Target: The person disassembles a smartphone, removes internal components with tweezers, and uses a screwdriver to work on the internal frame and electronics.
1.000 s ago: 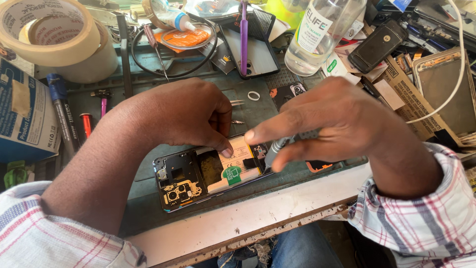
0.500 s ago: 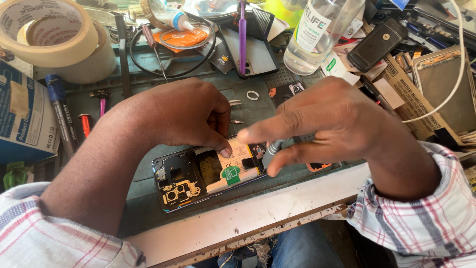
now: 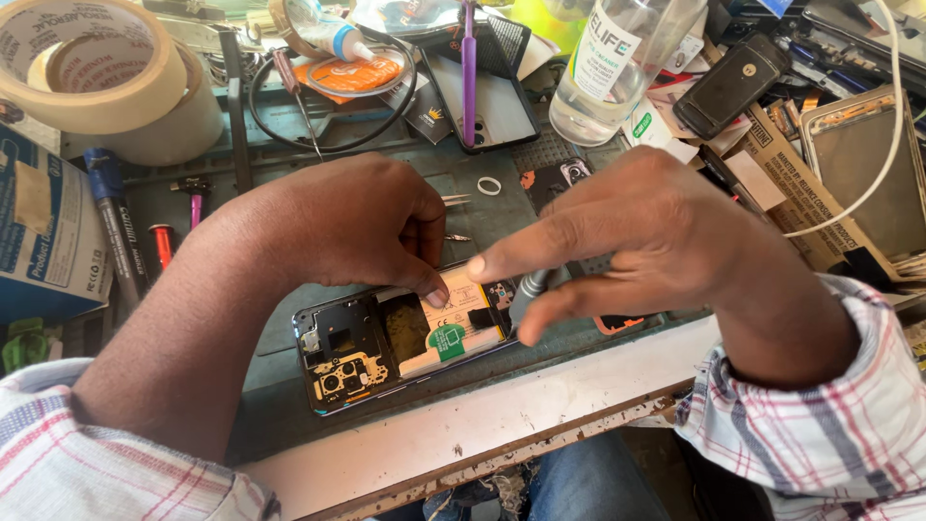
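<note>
An opened phone (image 3: 386, 347) lies back-up on the dark mat, showing its camera frame on the left and a tan battery (image 3: 473, 309) with a green sticker. My left hand (image 3: 357, 227) rests curled over the phone's upper edge, its thumb pressing on the battery. From the right, my right hand (image 3: 637, 241) hovers over the phone's right end with the index finger stretched toward the left thumb. The other fingers grip a grey-handled tool (image 3: 529, 287) that points down at the phone. Its tip is hidden.
Two tape rolls (image 3: 92, 77) and a blue box (image 3: 48, 232) stand at the left. A clear bottle (image 3: 617, 68), a purple tool (image 3: 469, 58), phone covers and a black cable loop (image 3: 338, 135) crowd the back. Metal tweezer tips (image 3: 455, 200) and a white ring (image 3: 490, 185) lie behind my hands. The white table edge (image 3: 502, 425) is near me.
My right index finger has stretched further left toward the left thumb, and the right hand has shifted slightly. The left hand and the phone have stayed in place.
</note>
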